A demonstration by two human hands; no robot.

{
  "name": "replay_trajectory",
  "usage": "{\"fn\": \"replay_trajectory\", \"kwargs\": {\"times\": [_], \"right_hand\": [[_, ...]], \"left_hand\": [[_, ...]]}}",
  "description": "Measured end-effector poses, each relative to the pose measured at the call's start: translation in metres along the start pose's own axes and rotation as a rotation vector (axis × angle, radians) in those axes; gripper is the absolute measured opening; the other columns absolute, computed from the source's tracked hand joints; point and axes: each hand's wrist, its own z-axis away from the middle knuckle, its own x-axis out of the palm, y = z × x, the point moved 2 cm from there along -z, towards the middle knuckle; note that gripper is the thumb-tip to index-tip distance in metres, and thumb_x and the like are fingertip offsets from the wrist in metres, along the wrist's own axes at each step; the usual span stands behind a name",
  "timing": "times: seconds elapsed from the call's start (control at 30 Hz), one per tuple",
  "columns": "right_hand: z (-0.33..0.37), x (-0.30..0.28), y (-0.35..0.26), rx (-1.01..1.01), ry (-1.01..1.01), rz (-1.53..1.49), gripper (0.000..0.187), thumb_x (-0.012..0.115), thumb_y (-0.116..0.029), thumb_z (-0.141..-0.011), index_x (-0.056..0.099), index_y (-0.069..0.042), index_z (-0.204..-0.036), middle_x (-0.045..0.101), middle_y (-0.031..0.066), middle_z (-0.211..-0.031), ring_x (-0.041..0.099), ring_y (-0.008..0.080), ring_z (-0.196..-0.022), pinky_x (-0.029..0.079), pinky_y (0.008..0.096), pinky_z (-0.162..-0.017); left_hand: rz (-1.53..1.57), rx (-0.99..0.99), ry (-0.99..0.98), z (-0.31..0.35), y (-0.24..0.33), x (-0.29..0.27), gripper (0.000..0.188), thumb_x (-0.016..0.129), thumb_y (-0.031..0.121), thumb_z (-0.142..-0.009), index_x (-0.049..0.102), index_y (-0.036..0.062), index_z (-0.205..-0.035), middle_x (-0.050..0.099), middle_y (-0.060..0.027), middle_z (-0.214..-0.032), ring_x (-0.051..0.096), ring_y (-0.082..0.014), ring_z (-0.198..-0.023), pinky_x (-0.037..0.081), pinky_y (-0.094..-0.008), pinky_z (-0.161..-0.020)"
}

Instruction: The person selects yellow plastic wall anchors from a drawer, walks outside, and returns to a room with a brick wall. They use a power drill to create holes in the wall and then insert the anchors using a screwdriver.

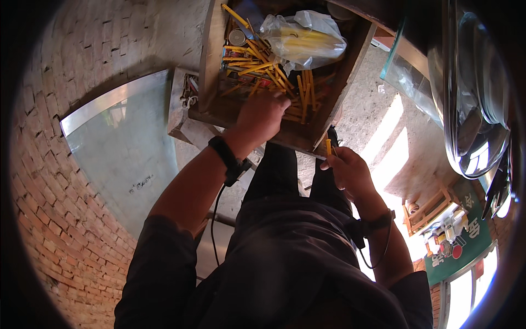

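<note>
A pulled-out wooden drawer [359, 60] holds many loose yellow plastic wall plugs [257, 68], thin and ribbed. My left hand [262, 118] reaches over its front edge, fingers curled down among the plugs; what the fingertips pinch, if anything, is hidden. Outside the drawer's right front corner, my right hand [350, 172] is closed around a yellow wall plug [329, 146], which sticks up past the thumb. Behind the loose plugs lies a clear plastic bag [307, 41] with more yellow pieces in it. Near the drawer's left wall sits a small round grey disc [236, 37].
Left of the drawer, a glass panel [123, 118] leans by a brick wall [38, 181]. At right hang glass sheets and round shiny rims [466, 159]. A green sign [463, 249] and a wooden rack [430, 214] stand at lower right. Wires run from both wristbands.
</note>
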Motion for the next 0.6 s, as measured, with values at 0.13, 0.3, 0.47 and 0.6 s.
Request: {"fn": "replay_trajectory", "kwargs": {"times": [0.13, 0.3, 0.47, 0.6], "right_hand": [[0.004, -0.003, 0.001, -0.032, 0.017, -0.028, 0.018, 0.053, -0.012, -0.095, 0.054, 0.002, -0.107, 0.065, 0.0072, -0.083, 0.036, 0.0022, -0.043, 0.027, 0.0175, -0.038], [0.002, -0.006, 0.005, -0.045, 0.005, -0.022, 0.019, 0.054, -0.013, -0.095, 0.054, 0.001, -0.106, 0.065, 0.0069, -0.083, 0.037, 0.0018, -0.044, 0.027, 0.0173, -0.039], [0.001, -0.011, 0.007, -0.063, 0.034, -0.045, 0.019, 0.055, -0.014, -0.095, 0.054, 0.001, -0.107, 0.065, 0.0068, -0.084, 0.037, 0.0019, -0.044, 0.028, 0.0175, -0.039], [-0.001, -0.011, 0.006, -0.069, 0.027, -0.03, 0.019, 0.055, -0.014, -0.095, 0.055, 0.001, -0.108, 0.065, 0.0068, -0.084, 0.038, 0.0019, -0.044, 0.028, 0.0173, -0.039]], "left_hand": [[-0.102, 0.038, -0.002, -0.006, -0.006, 0.006, 0.016, 0.059, 0.003, -0.073, 0.065, 0.0076, -0.087, 0.062, -0.0093, -0.092, 0.062, -0.0306, -0.087, 0.052, -0.0422, -0.074], [-0.182, 0.014, -0.072, -0.001, -0.017, 0.0, 0.014, 0.057, 0.004, -0.075, 0.065, 0.0085, -0.086, 0.062, -0.0092, -0.092, 0.064, -0.0301, -0.083, 0.053, -0.04, -0.07], [-0.331, -0.052, -0.058, 0.015, -0.048, -0.025, 0.012, 0.058, 0.004, -0.075, 0.066, 0.0085, -0.082, 0.062, -0.0101, -0.087, 0.064, -0.0294, -0.084, 0.054, -0.0411, -0.07], [-0.309, -0.196, -0.072, 0.021, -0.057, -0.04, 0.005, 0.065, 0.007, -0.077, 0.062, 0.0057, -0.081, 0.06, -0.0132, -0.09, 0.061, -0.0343, -0.085, 0.05, -0.0452, -0.072]]}}
